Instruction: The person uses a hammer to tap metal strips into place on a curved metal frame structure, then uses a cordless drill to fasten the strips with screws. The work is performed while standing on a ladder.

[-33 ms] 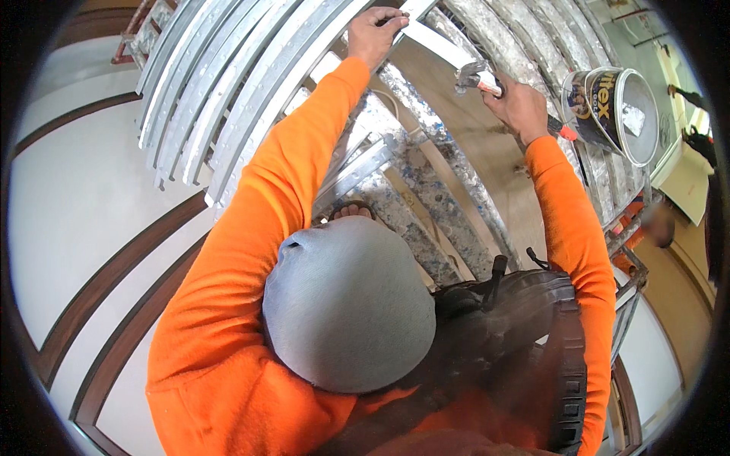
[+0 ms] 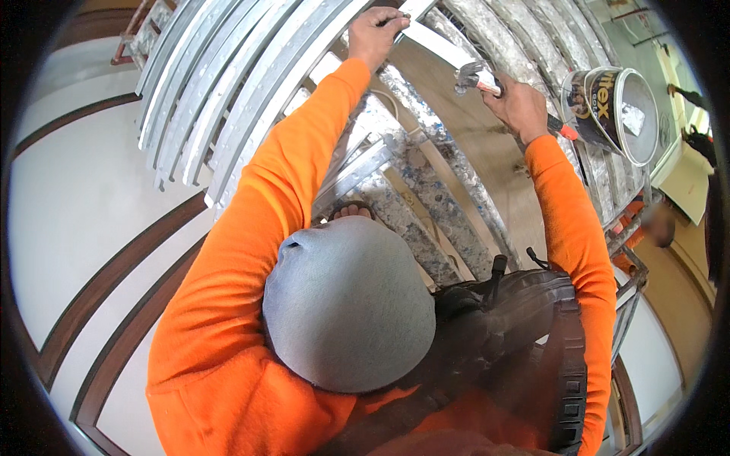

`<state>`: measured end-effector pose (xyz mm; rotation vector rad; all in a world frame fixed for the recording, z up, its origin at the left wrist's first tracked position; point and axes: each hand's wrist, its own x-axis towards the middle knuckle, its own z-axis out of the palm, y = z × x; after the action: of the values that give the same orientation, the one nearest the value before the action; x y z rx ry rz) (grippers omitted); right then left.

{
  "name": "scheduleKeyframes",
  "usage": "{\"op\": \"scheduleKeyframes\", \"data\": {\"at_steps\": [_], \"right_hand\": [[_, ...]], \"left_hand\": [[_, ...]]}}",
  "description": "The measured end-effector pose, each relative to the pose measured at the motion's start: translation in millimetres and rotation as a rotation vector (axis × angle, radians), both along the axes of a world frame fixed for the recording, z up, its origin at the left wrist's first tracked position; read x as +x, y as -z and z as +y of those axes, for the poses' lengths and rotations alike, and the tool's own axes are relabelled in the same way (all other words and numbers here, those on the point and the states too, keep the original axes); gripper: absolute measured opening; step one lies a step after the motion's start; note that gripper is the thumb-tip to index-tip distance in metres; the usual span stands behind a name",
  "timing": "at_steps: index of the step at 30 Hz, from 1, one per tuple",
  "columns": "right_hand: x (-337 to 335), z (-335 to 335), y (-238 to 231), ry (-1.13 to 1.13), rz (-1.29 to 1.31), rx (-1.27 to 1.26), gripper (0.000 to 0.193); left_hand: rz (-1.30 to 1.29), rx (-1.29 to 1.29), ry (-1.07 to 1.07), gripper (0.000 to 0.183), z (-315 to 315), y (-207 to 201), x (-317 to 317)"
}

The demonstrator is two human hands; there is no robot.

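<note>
At the top centre, my left hand (image 2: 371, 39) is closed in a pinch at the joint of a white metal strip (image 2: 437, 44) and a long metal channel (image 2: 296, 72). Whatever sits between its fingertips is too small to make out. Wrapped round a hammer (image 2: 473, 78), my right hand (image 2: 518, 111) is right of centre. The hammer's metal head is over the strip's near right end, and its handle, with a red part, passes out below my palm.
Several curved metal channels (image 2: 205, 83) lie side by side at upper left. Paint-spattered planks (image 2: 433, 182) lie below my hands, with gaps between them. A bucket (image 2: 642, 114) stands on the right, near a scaffold frame (image 2: 635, 277). Another person (image 2: 655, 226) is beyond it.
</note>
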<state>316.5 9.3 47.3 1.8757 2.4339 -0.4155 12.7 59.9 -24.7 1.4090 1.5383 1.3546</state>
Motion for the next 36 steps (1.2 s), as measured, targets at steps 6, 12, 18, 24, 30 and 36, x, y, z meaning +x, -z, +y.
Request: {"op": "scheduleKeyframes", "data": {"at_steps": [6,12,18,24,30,36], "right_hand": [[-4.9,-2.5,-4.4,0.004,-0.037,-0.001,0.046],[-8.0,1.4,-13.7,-0.044,-0.037,0.003,0.044],[-4.4,-0.4,6.1,-0.018,-0.017,0.005,0.045],[-7.9,-2.8,-1.6,0.005,-0.02,0.004,0.047],[-4.8,-2.0,2.6,-0.008,-0.006,0.03,0.048],[-5.3,-3.2,22.1,0.0,-0.005,0.045,0.05]], "left_hand": [[0.159,0.13,-0.048,0.016,-5.4,-0.6,8.5],[0.18,0.101,-0.06,0.014,-8.3,-8.2,10.6],[0.215,0.1,-0.052,0.014,-5.0,-2.3,9.3],[0.329,0.166,-0.061,0.01,-7.8,-4.0,10.4],[0.432,0.146,-0.043,0.008,-9.6,-10.3,13.8],[0.328,0.142,-0.02,0.008,-8.6,-5.1,12.3]]}}
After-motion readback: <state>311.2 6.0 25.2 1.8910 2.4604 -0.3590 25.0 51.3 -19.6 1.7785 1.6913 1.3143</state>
